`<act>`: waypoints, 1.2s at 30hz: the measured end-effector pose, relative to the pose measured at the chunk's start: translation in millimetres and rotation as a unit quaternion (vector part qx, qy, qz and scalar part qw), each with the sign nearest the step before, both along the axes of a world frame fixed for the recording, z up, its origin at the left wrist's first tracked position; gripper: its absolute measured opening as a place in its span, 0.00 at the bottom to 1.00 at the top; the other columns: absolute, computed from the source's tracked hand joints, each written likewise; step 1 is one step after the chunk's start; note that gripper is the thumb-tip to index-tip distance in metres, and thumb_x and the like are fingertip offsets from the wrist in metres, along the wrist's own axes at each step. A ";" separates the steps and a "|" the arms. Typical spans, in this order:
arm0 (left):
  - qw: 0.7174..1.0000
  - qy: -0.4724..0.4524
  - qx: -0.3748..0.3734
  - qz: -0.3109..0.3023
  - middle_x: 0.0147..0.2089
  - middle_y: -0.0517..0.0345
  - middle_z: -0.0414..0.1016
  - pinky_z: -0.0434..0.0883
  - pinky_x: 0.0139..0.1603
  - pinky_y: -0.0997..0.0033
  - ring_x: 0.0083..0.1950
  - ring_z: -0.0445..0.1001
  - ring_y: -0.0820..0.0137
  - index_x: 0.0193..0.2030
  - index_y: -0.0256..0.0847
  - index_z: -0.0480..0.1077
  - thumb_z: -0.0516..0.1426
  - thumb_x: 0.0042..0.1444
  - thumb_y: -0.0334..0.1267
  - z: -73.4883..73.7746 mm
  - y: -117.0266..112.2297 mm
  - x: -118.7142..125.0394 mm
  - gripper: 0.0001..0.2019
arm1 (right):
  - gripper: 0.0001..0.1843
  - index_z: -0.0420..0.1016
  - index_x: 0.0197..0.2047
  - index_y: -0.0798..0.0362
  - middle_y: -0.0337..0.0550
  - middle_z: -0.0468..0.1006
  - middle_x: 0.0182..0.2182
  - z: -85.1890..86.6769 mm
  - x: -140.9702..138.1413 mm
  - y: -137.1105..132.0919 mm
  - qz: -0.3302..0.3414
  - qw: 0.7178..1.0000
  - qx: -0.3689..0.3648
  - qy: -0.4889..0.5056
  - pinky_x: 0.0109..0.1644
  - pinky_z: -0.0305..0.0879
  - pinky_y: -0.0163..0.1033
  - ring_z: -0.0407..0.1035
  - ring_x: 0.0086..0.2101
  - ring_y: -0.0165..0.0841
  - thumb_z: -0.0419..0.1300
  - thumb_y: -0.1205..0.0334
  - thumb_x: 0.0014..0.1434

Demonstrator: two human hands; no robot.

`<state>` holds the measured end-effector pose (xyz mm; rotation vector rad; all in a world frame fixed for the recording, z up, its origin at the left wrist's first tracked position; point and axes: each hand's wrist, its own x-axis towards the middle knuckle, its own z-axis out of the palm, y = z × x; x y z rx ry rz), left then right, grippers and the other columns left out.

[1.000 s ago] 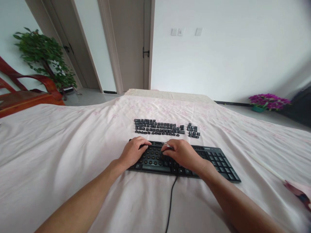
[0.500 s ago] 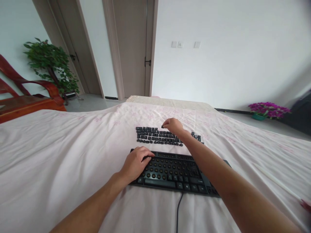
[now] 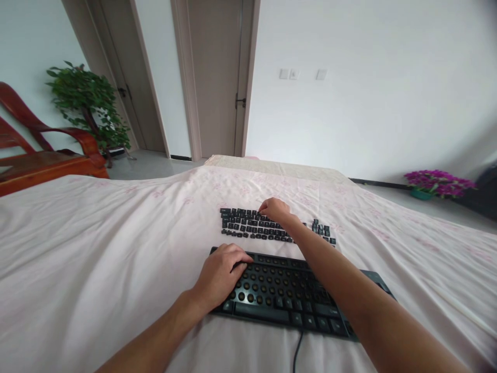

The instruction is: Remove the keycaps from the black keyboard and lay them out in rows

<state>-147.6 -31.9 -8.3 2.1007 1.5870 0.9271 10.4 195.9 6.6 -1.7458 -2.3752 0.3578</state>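
A black keyboard lies on the bed with many of its keys taken off, leaving round key posts bare; a few keys and the space bar are still on it. My left hand grips its far left corner, fingers over the edge and thumb on the top. Beyond it, loose black keycaps are laid out in several rows. At the far row my right hand is closed in a pinch, fingertips down at the sheet on a keycap that is mostly hidden. My right forearm covers part of the keyboard and keycaps.
A pale floral sheet with soft folds covers the bed. The keyboard's cable runs toward me. A wooden chair and a green plant stand at the left, purple flowers at the right.
My right hand has lowered the keycap from above the sheet to the end of the far row. My left hand keeps its hold on the keyboard. The view has shifted slightly.
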 end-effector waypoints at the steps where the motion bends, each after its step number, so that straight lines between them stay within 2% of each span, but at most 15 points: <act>1: 1.000 0.001 -0.001 0.001 0.42 0.60 0.76 0.66 0.50 0.65 0.46 0.70 0.66 0.40 0.48 0.76 0.55 0.56 0.30 0.0 0.2 0.0 0.11 | 0.10 0.82 0.37 0.44 0.43 0.81 0.35 -0.2 0.2 0.2 -0.001 1.000 0.000 -0.001 0.39 0.63 0.37 0.73 0.38 0.38 0.63 0.60 0.50; 9: 1.000 0.004 0.005 -0.001 0.43 0.59 0.76 0.66 0.51 0.64 0.46 0.70 0.66 0.41 0.47 0.76 0.54 0.57 0.30 -0.4 -0.7 0.2 0.11 | 0.12 0.81 0.40 0.47 0.46 0.80 0.38 4.7 0.5 -8.0 -0.009 1.000 0.004 0.008 0.40 0.63 0.35 0.72 0.39 0.37 0.63 0.59 0.52; 11: 1.000 0.004 0.008 -0.002 0.43 0.59 0.76 0.66 0.51 0.64 0.46 0.70 0.66 0.41 0.47 0.76 0.54 0.57 0.30 -0.4 -1.2 0.1 0.11 | 0.13 0.81 0.41 0.50 0.47 0.80 0.38 11.8 2.9 -13.4 -0.012 1.000 0.012 0.016 0.40 0.63 0.36 0.72 0.39 0.37 0.60 0.55 0.57; 13: 1.000 0.006 0.010 -0.005 0.43 0.59 0.76 0.67 0.51 0.64 0.47 0.71 0.66 0.41 0.47 0.76 0.54 0.57 0.30 -0.7 -1.5 -0.4 0.11 | 0.19 0.80 0.40 0.53 0.49 0.80 0.37 22.2 8.2 -22.8 -0.006 0.999 0.013 0.037 0.39 0.63 0.35 0.72 0.37 0.35 0.52 0.51 0.63; 15: 1.000 0.012 0.014 -0.008 0.44 0.59 0.76 0.67 0.51 0.63 0.47 0.71 0.65 0.41 0.47 0.76 0.54 0.57 0.31 -1.4 -1.8 -1.0 0.11 | 0.27 0.79 0.41 0.56 0.49 0.80 0.35 34.2 17.0 -38.9 0.023 0.995 0.007 0.100 0.38 0.62 0.34 0.72 0.33 0.33 0.43 0.49 0.67; 17: 1.000 0.018 0.020 -0.011 0.44 0.58 0.76 0.66 0.52 0.62 0.47 0.71 0.65 0.41 0.47 0.76 0.54 0.57 0.31 -2.0 -2.2 -1.2 0.11 | 0.32 0.78 0.44 0.56 0.48 0.80 0.35 45.7 29.0 -62.7 0.092 0.979 0.002 0.185 0.37 0.63 0.34 0.71 0.31 0.31 0.37 0.46 0.68; 19: 0.999 0.022 0.024 -0.011 0.44 0.59 0.76 0.66 0.52 0.63 0.47 0.71 0.65 0.41 0.46 0.76 0.54 0.57 0.31 -2.2 -2.8 -0.9 0.10 | 0.35 0.79 0.43 0.55 0.46 0.80 0.35 54.3 42.8 -92.5 0.145 0.963 0.018 0.227 0.40 0.63 0.34 0.71 0.34 0.32 0.35 0.44 0.68; 21: 0.999 0.023 0.022 -0.010 0.44 0.59 0.76 0.66 0.51 0.63 0.46 0.71 0.66 0.41 0.47 0.76 0.55 0.58 0.33 -1.3 -3.5 -0.2 0.10 | 0.34 0.80 0.40 0.53 0.43 0.80 0.32 57.8 56.7 -123.3 0.171 0.954 0.025 0.246 0.40 0.63 0.34 0.71 0.35 0.31 0.37 0.43 0.67; 24: 1.000 0.013 0.019 -0.015 0.44 0.60 0.77 0.66 0.52 0.64 0.47 0.72 0.66 0.41 0.47 0.76 0.56 0.57 0.35 2.5 -4.9 1.7 0.09 | 0.32 0.80 0.41 0.53 0.42 0.78 0.27 53.1 73.9 -159.8 0.172 0.938 0.004 0.300 0.32 0.62 0.32 0.68 0.28 0.29 0.40 0.43 0.67; 28: 1.000 0.008 0.003 -0.029 0.44 0.60 0.77 0.66 0.52 0.65 0.47 0.72 0.66 0.41 0.46 0.76 0.57 0.57 0.34 9.4 -8.7 8.2 0.08 | 0.29 0.80 0.41 0.56 0.42 0.76 0.23 38.7 85.0 -181.2 0.149 0.909 -0.056 0.386 0.22 0.59 0.30 0.63 0.21 0.26 0.47 0.42 0.64; 32: 0.999 0.010 0.007 -0.048 0.43 0.59 0.77 0.66 0.52 0.66 0.47 0.72 0.67 0.41 0.45 0.76 0.57 0.56 0.32 13.9 -12.5 21.3 0.09 | 0.28 0.79 0.39 0.57 0.43 0.76 0.24 27.7 84.9 -189.5 0.154 0.877 -0.096 0.444 0.21 0.59 0.29 0.63 0.20 0.25 0.50 0.41 0.61; 36: 0.996 0.023 0.001 -0.089 0.41 0.59 0.77 0.67 0.50 0.67 0.45 0.73 0.67 0.40 0.46 0.76 0.56 0.55 0.30 16.5 -10.1 33.4 0.10 | 0.30 0.79 0.38 0.57 0.44 0.76 0.25 17.5 82.4 -198.5 0.200 0.855 -0.125 0.461 0.23 0.61 0.29 0.66 0.24 0.27 0.48 0.40 0.62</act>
